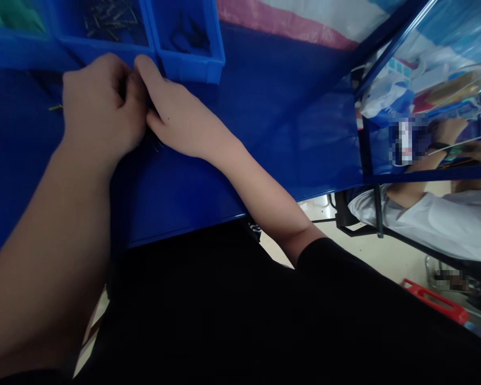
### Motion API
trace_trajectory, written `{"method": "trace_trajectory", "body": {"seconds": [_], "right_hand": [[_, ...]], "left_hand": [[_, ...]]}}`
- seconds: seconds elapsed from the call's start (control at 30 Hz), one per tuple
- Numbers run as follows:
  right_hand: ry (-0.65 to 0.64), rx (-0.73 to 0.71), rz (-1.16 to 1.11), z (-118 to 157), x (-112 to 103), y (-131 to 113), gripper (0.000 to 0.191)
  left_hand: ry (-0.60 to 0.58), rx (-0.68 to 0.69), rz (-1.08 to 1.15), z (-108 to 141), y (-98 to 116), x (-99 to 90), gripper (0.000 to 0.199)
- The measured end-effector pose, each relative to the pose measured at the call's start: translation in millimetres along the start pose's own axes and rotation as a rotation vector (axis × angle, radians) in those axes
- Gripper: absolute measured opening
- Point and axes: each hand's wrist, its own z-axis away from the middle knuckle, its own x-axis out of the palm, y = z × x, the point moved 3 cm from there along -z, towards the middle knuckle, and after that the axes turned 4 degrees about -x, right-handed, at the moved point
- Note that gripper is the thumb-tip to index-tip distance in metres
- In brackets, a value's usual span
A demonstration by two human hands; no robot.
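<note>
At far left, a bin (16, 51) holds something green (14, 15), blurred, which looks soft and light. Below it, a brass-coloured pin (56, 108) lies on the table beside the left hand. It looks light and stiff, likely smooth enough to roll or slip; its middle, between two fingertips, seems the surest hold, though part of it may be hidden.

The left hand (104, 101) is curled, knuckles up, its thumb side towards the other hand. Its fingertips are out of sight, so I cannot tell what they grasp, if anything. Behind it, the middle bin (100, 47) holds a loose heap of pins (112, 16); they look hard and slim, apt to slide over each other, so one is best lifted by a raised end.

The right hand (184, 120) meets the left, forefinger and thumb bent inwards. I cannot tell whether they pinch anything. Just under them a dark piece (155, 141) shows, thin at its ends and mostly covered. It is probably light; stiffness is hard to judge, and the thin ends could bend, so its thicker part would be the safer hold.

Further right, another bin (192, 69) holds black parts (196, 35), then bare table (288, 133), then a co-worker (436, 219) well apart
</note>
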Motion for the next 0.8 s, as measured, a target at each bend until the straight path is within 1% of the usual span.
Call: {"method": "trace_trajectory", "body": {"seconds": [0.1,0.2,0.27,0.37,0.53,0.63,0.8], "right_hand": [[0.069,-0.028,-0.013,0,4,5,0.06],[0.126,-0.039,-0.054,0,5,4,0.055],[0.131,-0.025,-0.053,0,6,3,0.053],[0.066,0.031,-0.01,1,3,-2,0.053],[-0.114,0.119,0.02,2,-6,-17,0.042],[-0.142,0.144,0.007,3,-11,-23,0.038],[-0.132,0.147,-0.012,3,-11,-23,0.035]], "left_hand": [[0.001,0.006,-0.022,1,4,-1.2,0.049],[-0.012,-0.023,-0.041,0,5,-0.4,0.046],[-0.039,-0.046,-0.042,0,4,1.1,0.044],[-0.033,-0.02,-0.05,-1,4,2.2,0.046],[0.028,0.02,-0.036,0,3,1.9,0.047],[0.043,0.042,-0.009,-1,1,2.2,0.047],[0.041,0.037,-0.02,-1,0,3.6,0.047]]}}
